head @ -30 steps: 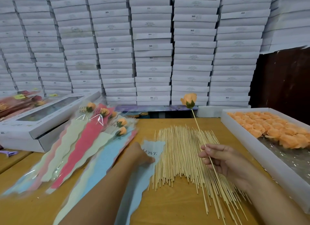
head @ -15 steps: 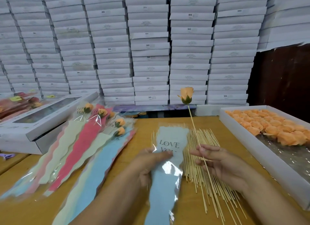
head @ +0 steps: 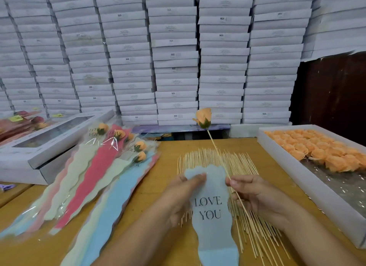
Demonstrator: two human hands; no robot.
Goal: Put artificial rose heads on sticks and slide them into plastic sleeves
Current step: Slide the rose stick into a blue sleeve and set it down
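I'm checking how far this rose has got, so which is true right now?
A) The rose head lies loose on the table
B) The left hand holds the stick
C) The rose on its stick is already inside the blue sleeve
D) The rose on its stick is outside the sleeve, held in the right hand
D: the right hand pinches the stick, the orange rose head up in the air, while the left hand holds the blue sleeve beside it.

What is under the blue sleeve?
Under the blue sleeve lie bare sticks on the table. The sleeve covers the ones beneath it; the left hand grips its top edge.
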